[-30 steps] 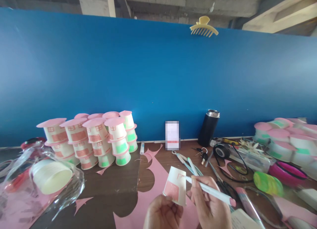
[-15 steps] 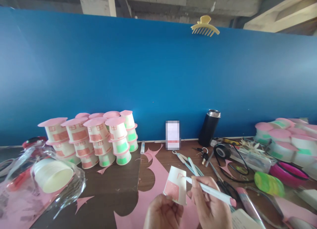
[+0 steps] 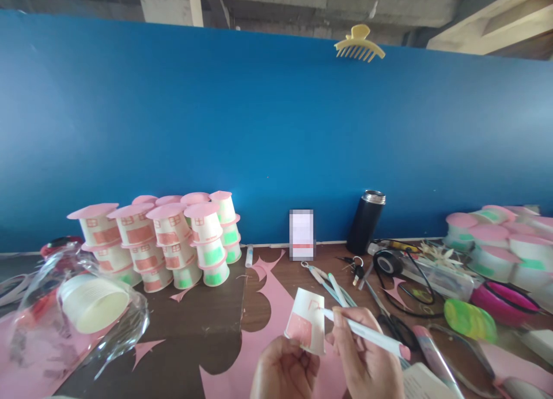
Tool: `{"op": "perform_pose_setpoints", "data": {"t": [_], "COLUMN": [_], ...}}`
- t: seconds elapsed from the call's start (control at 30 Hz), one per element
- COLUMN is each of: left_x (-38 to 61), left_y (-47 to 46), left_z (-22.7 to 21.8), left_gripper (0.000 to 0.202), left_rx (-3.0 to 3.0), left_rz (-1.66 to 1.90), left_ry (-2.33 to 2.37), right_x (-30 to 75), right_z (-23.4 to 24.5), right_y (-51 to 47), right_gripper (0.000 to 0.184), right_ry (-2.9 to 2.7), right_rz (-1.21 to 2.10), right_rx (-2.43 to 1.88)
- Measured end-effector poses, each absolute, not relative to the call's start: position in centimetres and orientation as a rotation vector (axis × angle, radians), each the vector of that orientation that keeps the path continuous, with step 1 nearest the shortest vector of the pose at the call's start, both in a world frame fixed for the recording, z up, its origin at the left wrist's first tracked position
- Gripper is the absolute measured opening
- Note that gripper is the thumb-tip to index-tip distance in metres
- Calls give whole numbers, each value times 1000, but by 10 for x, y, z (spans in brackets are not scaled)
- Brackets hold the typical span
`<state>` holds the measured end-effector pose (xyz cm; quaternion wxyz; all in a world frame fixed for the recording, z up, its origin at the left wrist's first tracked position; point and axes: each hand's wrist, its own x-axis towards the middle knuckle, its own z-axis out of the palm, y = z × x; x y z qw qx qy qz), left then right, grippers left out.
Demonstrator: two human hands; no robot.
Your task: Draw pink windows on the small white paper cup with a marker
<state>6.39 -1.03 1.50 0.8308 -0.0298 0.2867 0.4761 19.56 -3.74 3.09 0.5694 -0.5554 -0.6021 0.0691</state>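
Note:
My left hand (image 3: 283, 373) holds a small white paper cup (image 3: 306, 320) upside down at the bottom centre; the cup carries a pink rectangle and thin pink lines. My right hand (image 3: 367, 358) grips a white marker (image 3: 367, 334) with a pink end, its tip touching the cup's upper side. Under both hands lies a pink paper sheet (image 3: 268, 312) with round cut-outs on the brown table.
Stacks of decorated cups with pink lids (image 3: 164, 240) stand at the left by the blue wall; more of them (image 3: 492, 238) sit at the right. A plastic bag of plain cups (image 3: 93, 304) lies at left. A black flask (image 3: 365, 221), keys, tape, scissors and pens crowd the right.
The view has drifted slightly. The marker tip has shifted a little on the cup; both hands stay in place.

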Motion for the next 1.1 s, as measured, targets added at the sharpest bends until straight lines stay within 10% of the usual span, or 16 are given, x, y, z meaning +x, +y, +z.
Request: {"op": "perform_pose_setpoints", "data": {"t": [1.1], "left_x": [62], "left_y": [-9], "left_z": [12], "left_gripper": [20], "left_rx": [-61], "left_rz": [997], "left_ry": [573], "right_x": [195], "right_z": [26], "right_y": [-37], "right_gripper": [10], "right_ry": [-1444], "right_rz": [195], "right_rx": [-1295]}}
